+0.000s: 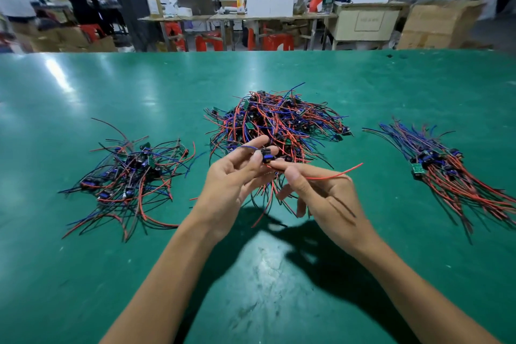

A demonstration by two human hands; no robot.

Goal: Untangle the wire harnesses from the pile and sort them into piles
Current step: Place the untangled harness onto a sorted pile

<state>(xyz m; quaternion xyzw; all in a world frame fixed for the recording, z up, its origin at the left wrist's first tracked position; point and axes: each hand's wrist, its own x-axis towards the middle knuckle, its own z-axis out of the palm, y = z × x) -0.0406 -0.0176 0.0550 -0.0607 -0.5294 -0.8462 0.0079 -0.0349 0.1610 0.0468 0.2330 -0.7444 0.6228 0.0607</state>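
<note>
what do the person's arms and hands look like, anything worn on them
Both arms are bare as far as the frame shows, with no sleeves in view. The left hand and right hand wear no gloves, and no rings, watch or wristband are visible. Fingernails look short and unpainted.

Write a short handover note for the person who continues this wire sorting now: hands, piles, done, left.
Left hand pinches the small black-and-blue harness component. Right hand pinches its red wire, above the green table.
Big tangled centre pile of red, blue and black harnesses: still unsorted.
Loose left pile and neatly aligned right pile: already sorted.
Left: place the held harness, then continue with the centre pile.
</note>
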